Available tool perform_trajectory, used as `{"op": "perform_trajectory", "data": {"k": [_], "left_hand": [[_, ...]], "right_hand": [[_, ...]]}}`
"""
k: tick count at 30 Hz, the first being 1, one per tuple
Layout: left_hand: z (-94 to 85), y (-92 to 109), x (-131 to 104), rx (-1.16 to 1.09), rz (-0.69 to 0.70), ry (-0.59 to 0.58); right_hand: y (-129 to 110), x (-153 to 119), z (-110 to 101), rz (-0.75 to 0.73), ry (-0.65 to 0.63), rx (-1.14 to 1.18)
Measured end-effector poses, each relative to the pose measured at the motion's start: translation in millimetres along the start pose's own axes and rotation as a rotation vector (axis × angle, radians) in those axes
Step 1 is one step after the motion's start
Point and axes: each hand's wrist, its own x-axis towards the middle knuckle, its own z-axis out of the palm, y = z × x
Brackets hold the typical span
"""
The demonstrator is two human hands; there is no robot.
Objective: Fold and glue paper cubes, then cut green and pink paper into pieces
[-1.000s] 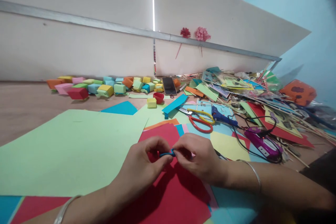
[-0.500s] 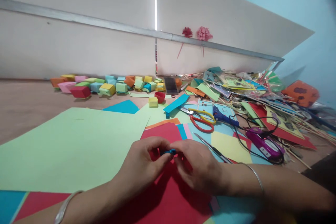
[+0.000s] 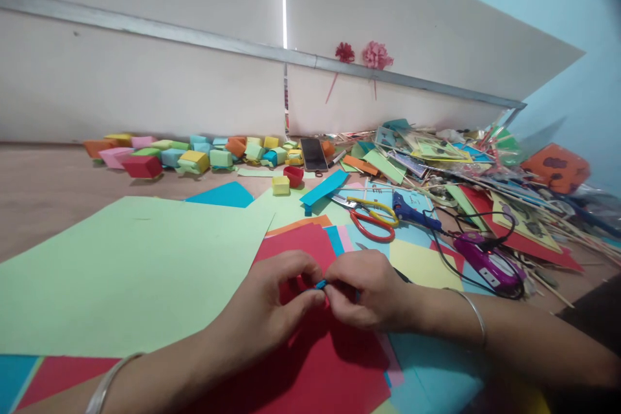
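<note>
A small blue piece of paper (image 3: pixel 321 284) is pinched between the fingertips of both hands, mostly hidden by them. My left hand (image 3: pixel 279 291) holds it from the left, thumb below and fingers above. From the right, my right hand (image 3: pixel 366 288) grips it with fingers curled in. Under both hands lies a red sheet (image 3: pixel 310 362). Ahead of them are scissors (image 3: pixel 371 223) with one red and one yellow handle, and a folded blue paper strip (image 3: pixel 324 189). A small yellow paper box (image 3: pixel 280 185) and a red paper cup (image 3: pixel 293 176) stand farther back.
A large pale green sheet (image 3: pixel 121 272) covers the left side. Several coloured paper boxes (image 3: pixel 194 160) line the back, beside a phone (image 3: pixel 314 154). To the right are a blue glue gun (image 3: pixel 414 213), a purple power strip (image 3: pixel 488 264) with cables, and a heap of cards and sticks.
My right hand has turned and its fingers have curled more tightly around the blue paper, which shows less now. The view has shifted slightly.
</note>
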Motion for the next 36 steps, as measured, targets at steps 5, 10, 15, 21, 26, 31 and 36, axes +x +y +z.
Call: {"op": "perform_trajectory", "data": {"k": [5, 10, 15, 21, 26, 31, 36], "left_hand": [[-0.1, 1.3, -1.6, -0.032, -0.019, -0.077], [-1.8, 7.6, -1.2, -0.060, -0.042, -0.120], [1.4, 10.9, 2.7, -0.326, -0.263, 0.060], [2.4, 5.2, 4.6, -0.569, -0.345, 0.124], [1.1, 2.4, 2.3, -0.610, -0.347, 0.088], [-0.9, 4.1, 3.2, -0.413, -0.294, 0.055], [-1.4, 7.1, 3.0, -0.302, -0.217, 0.070]], "right_hand": [[-5.9, 2.2, 4.6, -0.079, 0.093, -0.064], [-10.6, 0.3, 8.4, -0.054, 0.154, -0.018], [-10.3, 6.5, 4.6, 0.215, 0.204, 0.183], [-10.8, 9.0, 1.7, 0.415, 0.138, 0.351], [-9.3, 8.3, 0.4, 0.422, -0.001, 0.365], [-5.8, 8.6, -0.5, 0.415, -0.045, 0.343], [-4.3, 5.8, 6.6, 0.407, -0.078, 0.370]]}}
